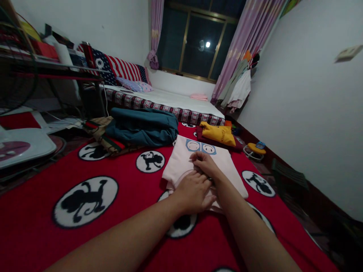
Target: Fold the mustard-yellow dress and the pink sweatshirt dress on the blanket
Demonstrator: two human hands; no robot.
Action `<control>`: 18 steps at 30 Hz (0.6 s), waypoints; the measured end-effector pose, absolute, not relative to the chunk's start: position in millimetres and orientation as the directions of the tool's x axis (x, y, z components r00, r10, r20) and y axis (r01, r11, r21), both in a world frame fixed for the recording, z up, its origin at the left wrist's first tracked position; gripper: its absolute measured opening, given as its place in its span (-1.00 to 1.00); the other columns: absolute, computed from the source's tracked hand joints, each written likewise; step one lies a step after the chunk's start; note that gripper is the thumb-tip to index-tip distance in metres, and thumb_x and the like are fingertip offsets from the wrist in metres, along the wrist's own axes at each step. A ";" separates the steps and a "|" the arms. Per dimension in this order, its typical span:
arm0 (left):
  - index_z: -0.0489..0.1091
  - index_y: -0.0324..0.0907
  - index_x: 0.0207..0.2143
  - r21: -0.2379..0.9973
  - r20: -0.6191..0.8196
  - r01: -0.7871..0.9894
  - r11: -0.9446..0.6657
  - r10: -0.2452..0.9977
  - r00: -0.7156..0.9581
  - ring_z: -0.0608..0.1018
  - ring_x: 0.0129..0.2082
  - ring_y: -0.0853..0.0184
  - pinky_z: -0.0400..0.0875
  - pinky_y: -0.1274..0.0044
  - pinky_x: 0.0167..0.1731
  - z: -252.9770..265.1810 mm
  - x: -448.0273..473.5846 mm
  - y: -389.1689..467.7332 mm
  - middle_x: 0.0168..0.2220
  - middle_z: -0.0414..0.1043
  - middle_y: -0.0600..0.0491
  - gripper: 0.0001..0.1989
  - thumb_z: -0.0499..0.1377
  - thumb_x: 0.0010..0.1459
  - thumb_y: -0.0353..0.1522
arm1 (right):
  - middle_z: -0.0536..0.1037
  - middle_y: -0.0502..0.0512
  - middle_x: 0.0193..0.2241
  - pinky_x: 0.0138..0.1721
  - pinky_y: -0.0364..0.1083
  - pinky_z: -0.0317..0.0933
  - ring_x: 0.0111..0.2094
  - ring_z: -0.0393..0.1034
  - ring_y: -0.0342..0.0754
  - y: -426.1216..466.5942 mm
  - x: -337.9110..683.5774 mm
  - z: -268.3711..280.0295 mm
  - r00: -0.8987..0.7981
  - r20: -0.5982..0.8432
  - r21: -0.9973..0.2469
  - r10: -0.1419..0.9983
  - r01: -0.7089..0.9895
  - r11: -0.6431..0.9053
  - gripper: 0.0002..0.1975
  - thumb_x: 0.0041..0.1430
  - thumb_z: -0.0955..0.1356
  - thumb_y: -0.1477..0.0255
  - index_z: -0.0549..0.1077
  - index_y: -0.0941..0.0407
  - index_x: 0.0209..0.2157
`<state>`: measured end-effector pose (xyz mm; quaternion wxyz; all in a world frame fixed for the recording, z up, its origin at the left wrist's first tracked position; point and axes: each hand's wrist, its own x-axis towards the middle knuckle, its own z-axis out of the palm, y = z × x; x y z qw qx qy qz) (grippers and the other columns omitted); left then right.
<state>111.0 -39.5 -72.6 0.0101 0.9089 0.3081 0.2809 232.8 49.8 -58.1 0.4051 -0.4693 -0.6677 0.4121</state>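
A folded pale pink shirt [227, 168] with a blue and white cartoon-eye print lies in front of me. My left hand [195, 190] rests flat on its near part, fingers stretched forward and thumb toward the right. Just beyond, my right hand [205, 164] crosses over the left fingertips. Its fingers are loosely bent above the shirt, with nothing visible in them. The shirt's near edge is partly hidden under my hands and forearms.
The shirt lies on a red blanket [124, 230] with monkey figures. Beyond are a bundled teal garment [144, 126], a brown patterned cloth [104, 141] and a folded yellow garment [218, 133]. A bed [170, 98] stands below the window. At right is a small yellow stool [256, 148].
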 end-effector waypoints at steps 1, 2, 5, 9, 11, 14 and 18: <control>0.37 -0.22 -0.09 0.187 0.504 0.556 -0.810 0.565 0.653 0.43 0.01 0.15 0.21 0.31 0.12 -72.9 111.1 -39.3 -0.05 0.44 -0.09 -0.65 0.11 0.19 -0.17 | 0.43 -0.09 -0.56 -0.59 -0.23 0.09 -0.63 0.23 -0.23 49.1 232.1 -57.4 -0.230 0.162 -0.925 0.960 0.303 0.229 -0.74 -0.23 0.27 0.55 0.46 0.13 -0.40; 0.37 -0.22 -0.10 0.184 0.503 0.558 -0.809 0.565 0.654 0.44 0.01 0.15 0.22 0.30 0.11 -73.0 111.2 -39.3 -0.06 0.45 -0.09 -0.66 0.11 0.18 -0.18 | 0.43 -0.09 -0.55 -0.59 -0.23 0.10 -0.62 0.24 -0.23 48.5 231.5 -56.9 -0.233 0.159 -0.918 0.959 0.323 0.230 -0.71 -0.24 0.26 0.56 0.47 0.13 -0.38; 0.37 -0.22 -0.09 0.182 0.508 0.554 -0.813 0.560 0.654 0.43 0.01 0.14 0.20 0.30 0.12 -72.7 111.2 -39.7 -0.05 0.44 -0.09 -0.65 0.12 0.18 -0.18 | 0.36 -0.10 -0.66 -0.61 -0.22 0.06 -0.65 0.20 -0.22 47.1 231.2 -56.6 -0.254 0.103 -0.917 0.962 0.350 0.191 -0.83 -0.24 0.24 0.55 0.42 0.14 -0.52; 0.37 -0.22 -0.09 0.190 0.507 0.551 -0.813 0.561 0.654 0.42 0.03 0.14 0.19 0.31 0.13 -72.0 111.2 -40.7 -0.04 0.43 -0.09 -0.65 0.13 0.17 -0.18 | 0.40 -0.10 -0.60 -0.57 -0.22 0.10 -0.60 0.23 -0.21 46.1 232.2 -56.6 -0.238 0.148 -0.926 0.960 0.309 0.219 -0.82 -0.25 0.26 0.53 0.40 0.13 -0.48; 0.38 -0.22 -0.08 0.191 0.500 0.555 -0.810 0.567 0.655 0.42 0.02 0.15 0.18 0.30 0.14 -71.7 111.1 -41.0 -0.04 0.44 -0.09 -0.65 0.12 0.18 -0.18 | 0.46 -0.06 -0.51 -0.51 -0.22 0.15 -0.53 0.29 -0.19 46.5 232.4 -56.3 -0.236 0.170 -0.908 0.957 0.341 0.245 -0.72 -0.26 0.26 0.54 0.46 0.13 -0.39; 0.38 -0.22 -0.09 0.188 0.494 0.560 -0.807 0.570 0.657 0.42 0.03 0.15 0.18 0.30 0.15 -70.8 111.0 -41.0 -0.04 0.44 -0.09 -0.65 0.12 0.18 -0.18 | 0.45 -0.04 -0.56 -0.50 -0.20 0.16 -0.53 0.29 -0.17 47.4 233.2 -57.2 -0.266 0.139 -0.892 0.954 0.384 0.237 -0.80 -0.27 0.25 0.54 0.44 0.14 -0.50; 0.37 -0.22 -0.08 0.184 0.495 0.559 -0.808 0.568 0.658 0.41 0.04 0.14 0.19 0.31 0.14 -70.0 110.7 -41.2 -0.02 0.43 -0.10 -0.64 0.13 0.17 -0.18 | 0.42 -0.06 -0.57 -0.50 -0.20 0.15 -0.53 0.28 -0.18 48.0 235.3 -60.2 -0.242 0.192 -0.900 0.951 0.342 0.269 -0.87 -0.24 0.29 0.52 0.40 0.14 -0.51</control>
